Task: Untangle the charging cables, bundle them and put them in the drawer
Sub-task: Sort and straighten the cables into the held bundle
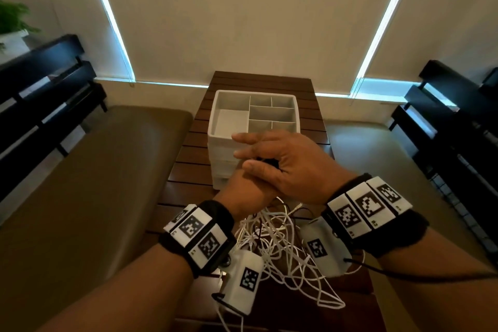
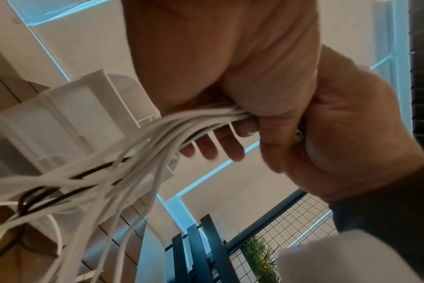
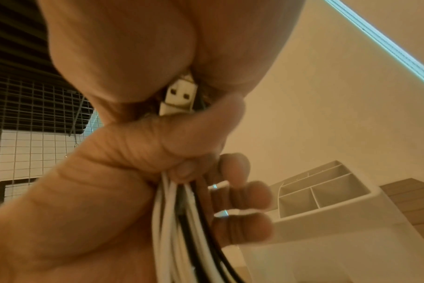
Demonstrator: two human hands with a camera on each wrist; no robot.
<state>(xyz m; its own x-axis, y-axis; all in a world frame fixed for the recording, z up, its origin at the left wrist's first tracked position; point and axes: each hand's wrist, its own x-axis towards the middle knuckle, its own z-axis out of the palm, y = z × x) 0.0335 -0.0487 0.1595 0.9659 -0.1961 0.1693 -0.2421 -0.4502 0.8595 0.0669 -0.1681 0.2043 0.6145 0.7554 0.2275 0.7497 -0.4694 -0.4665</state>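
Note:
A tangle of white and black charging cables [image 1: 272,245] hangs from my two hands down to the wooden table [image 1: 188,159]. My left hand [image 1: 242,191] grips the gathered strands in a fist, thumb wrapped across; the cables [image 2: 133,153] fan out from it. My right hand [image 1: 283,167] lies over the left, its fingers stretched out to the left and its thumb closed on the cable ends. In the right wrist view a white USB plug [image 3: 179,93] is tucked in the right palm above the left hand [image 3: 97,181]. Just beyond stands the white drawer unit [image 1: 213,127] with an open divided top tray.
The slatted table is narrow, with brown cushioned benches on both sides [image 1: 107,170]. Black slatted bench backs [image 1: 40,83] flank them. A potted plant [image 1: 13,21] sits at the far left, and closed blinds cover the windows behind.

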